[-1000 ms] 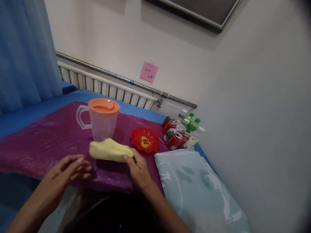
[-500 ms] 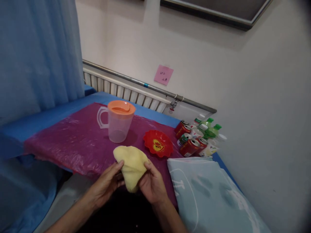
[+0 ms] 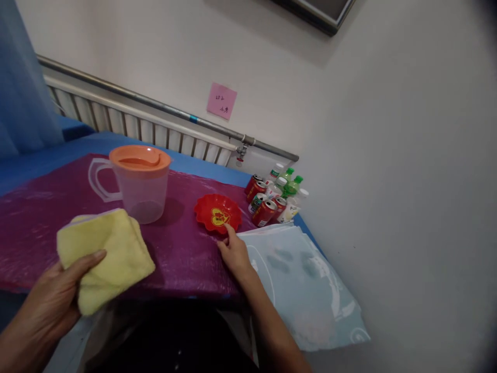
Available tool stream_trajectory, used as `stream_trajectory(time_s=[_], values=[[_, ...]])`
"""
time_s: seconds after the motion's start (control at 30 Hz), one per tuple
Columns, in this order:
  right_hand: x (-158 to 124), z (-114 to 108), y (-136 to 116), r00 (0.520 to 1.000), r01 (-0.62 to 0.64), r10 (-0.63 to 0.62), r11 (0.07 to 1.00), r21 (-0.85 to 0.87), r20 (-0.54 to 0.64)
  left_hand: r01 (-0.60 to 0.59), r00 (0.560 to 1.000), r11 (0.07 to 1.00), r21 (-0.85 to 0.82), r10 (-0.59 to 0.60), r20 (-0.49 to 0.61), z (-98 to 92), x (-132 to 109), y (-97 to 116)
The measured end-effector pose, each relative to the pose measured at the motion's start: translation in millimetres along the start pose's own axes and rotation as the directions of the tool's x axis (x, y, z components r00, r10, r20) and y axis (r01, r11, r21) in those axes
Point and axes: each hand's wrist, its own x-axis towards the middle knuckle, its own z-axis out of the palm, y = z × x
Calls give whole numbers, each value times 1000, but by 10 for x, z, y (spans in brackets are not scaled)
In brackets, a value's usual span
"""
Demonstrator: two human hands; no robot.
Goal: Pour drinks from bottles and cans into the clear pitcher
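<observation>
A folded yellow cloth [image 3: 112, 248] is held up over the near left of the table by my left hand [image 3: 64, 292], thumb on top and the other fingers beneath. Farther right, my right hand [image 3: 235, 254] pinches the near rim of a red plate [image 3: 205, 211] with a scalloped edge and a yellow print. One finger reaches over the rim; the plate still rests on the table. Behind the cloth stands a clear plastic pitcher [image 3: 142, 194] with an orange lid, its handle pointing left.
Purple plastic sheeting [image 3: 186, 259] covers the blue table surface [image 3: 186, 161]. Several cans [image 3: 264, 213] and bottles [image 3: 295, 187] cluster at the right corner by the wall. A folded light-blue cloth [image 3: 303, 290] lies at the near right. A radiator [image 3: 132, 124] runs behind the table.
Both hands held the yellow cloth before; my right hand has let go of it and moved to the red plate. My left hand has carried the cloth leftward. The view has shifted right.
</observation>
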Motion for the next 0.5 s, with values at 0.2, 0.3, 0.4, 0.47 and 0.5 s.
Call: stream_trajectory(time_s=[0.2,0.3,0.4,0.47,0.5], values=[[251,21,62,995,41,-31,994,105,-95,-297,947,900,320,233,223,419,24,-7],[289,-82,87,986,9,25,979,205,-164,-662,747,515,544,506,431,711,127,-32],[304,-231,167,972,-42,110,951,307,-206,-806,581,257,533,520,626,1056,202,-174],[306,-311,236,961,-64,156,929,365,-229,-873,475,146,466,472,743,1284,200,-360],[304,-339,270,955,-70,176,917,392,-241,-899,423,94,428,441,792,1382,181,-472]])
